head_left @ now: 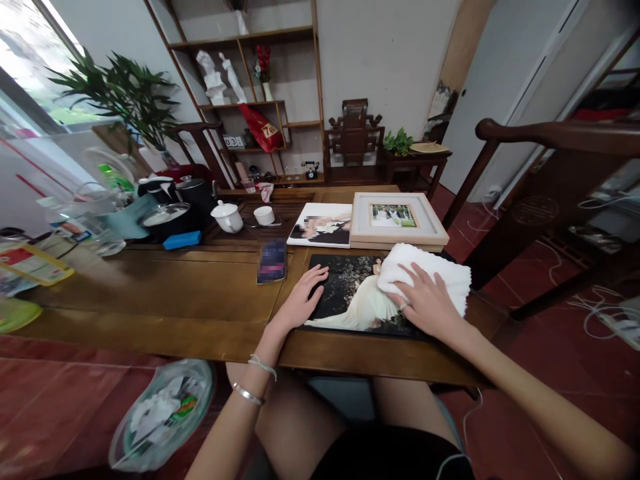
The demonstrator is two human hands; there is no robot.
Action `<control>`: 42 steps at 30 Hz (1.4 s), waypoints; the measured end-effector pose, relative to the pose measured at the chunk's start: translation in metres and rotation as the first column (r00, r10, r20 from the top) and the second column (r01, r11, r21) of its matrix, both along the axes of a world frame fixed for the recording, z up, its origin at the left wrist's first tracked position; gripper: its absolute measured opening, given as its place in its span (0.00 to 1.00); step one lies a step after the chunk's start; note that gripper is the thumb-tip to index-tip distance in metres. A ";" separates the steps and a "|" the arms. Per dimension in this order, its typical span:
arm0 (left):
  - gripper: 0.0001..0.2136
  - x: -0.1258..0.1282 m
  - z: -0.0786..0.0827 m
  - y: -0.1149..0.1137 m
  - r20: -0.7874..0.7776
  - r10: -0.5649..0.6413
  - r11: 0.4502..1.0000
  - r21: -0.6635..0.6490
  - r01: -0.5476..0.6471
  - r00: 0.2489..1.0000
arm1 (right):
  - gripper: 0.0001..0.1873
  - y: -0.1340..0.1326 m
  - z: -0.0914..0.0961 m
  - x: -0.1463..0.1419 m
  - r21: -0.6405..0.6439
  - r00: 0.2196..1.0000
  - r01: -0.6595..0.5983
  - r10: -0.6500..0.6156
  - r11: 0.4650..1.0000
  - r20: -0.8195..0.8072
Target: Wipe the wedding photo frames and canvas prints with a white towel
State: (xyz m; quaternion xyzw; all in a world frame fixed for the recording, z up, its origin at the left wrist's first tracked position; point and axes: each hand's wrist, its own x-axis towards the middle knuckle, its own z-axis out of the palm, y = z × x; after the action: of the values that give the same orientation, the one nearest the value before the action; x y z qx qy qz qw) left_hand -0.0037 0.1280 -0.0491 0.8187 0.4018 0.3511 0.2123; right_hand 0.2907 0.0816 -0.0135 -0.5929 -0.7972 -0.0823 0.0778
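A large dark photo panel (pixel 345 287) with a figure in a long white dress lies on the wooden table's front edge. On its left edge my left hand (pixel 299 298) rests with the fingers stretched out, holding nothing. My right hand (pixel 423 297) presses a folded white towel (pixel 453 280) onto the panel's right part, fingers bent over the cloth. The towel covers the panel's upper right corner. Just behind the panel are a white-edged photo print (pixel 320 225) and a light wooden picture frame (pixel 400 219) with a small photo in it, set on another flat piece.
A phone (pixel 271 261) lies left of the panel. Farther left stand a white lidded teapot (pixel 227 217), a white cup (pixel 264 215), a blue block (pixel 182 240) and a black kettle (pixel 195 197). A waste bin (pixel 200 400) is below. A wooden chair (pixel 535 207) stands at the right.
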 end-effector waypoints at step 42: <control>0.15 0.000 0.001 0.000 -0.002 -0.011 1.000 -0.009 0.011 1.000 | 0.19 -0.019 0.003 0.020 -0.072 0.987 -0.151 0.146 0.986 -0.060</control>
State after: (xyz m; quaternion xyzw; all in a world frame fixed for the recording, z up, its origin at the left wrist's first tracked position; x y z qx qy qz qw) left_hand -0.0040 0.1281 -0.0476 0.8202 0.3992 0.3472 0.2176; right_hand 0.3107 0.0621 -0.0104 -0.5364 -0.8394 -0.0295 0.0826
